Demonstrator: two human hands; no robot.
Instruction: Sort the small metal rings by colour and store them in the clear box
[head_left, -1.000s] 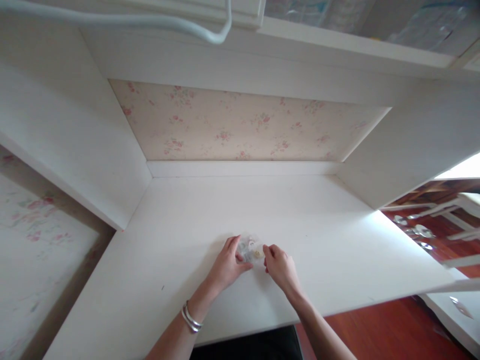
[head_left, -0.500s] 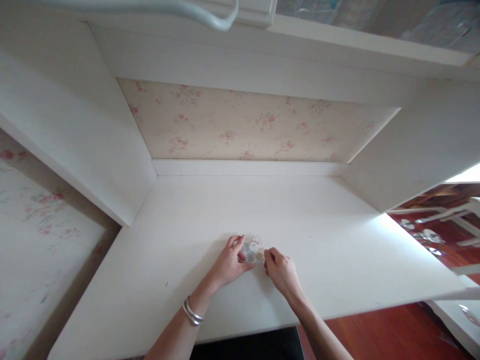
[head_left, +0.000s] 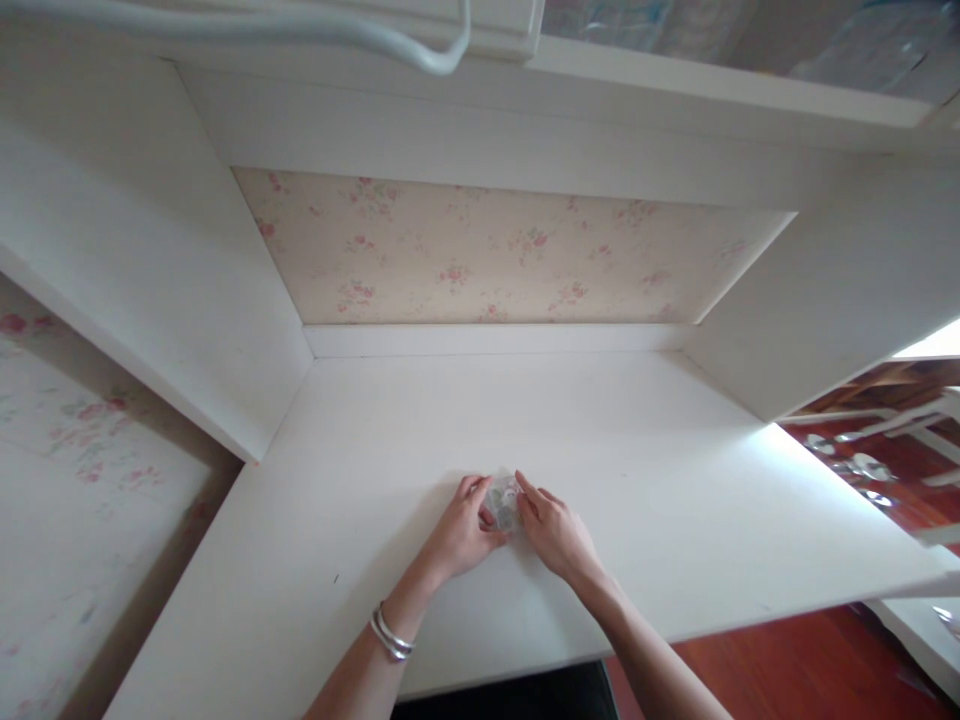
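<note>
Small clear packet (head_left: 503,503) lies on white desk (head_left: 675,480), pinched btwn both hands: left hand (head_left: 459,535) at its 8 o'clock, right hand (head_left: 556,535) at its 4 o'clock. Both palms down, fingers closed on packet edges; forearms converge from bottom edge, bracelets (head_left: 390,634) on left wrist.

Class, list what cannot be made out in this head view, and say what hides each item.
- Small clear packet: contents too small; both hands cover its edges.
- Left hand and right hand: fingertips merge with the packet; grip unclear.
- Upper shelf: cut off by the top edge, blurred.
</note>
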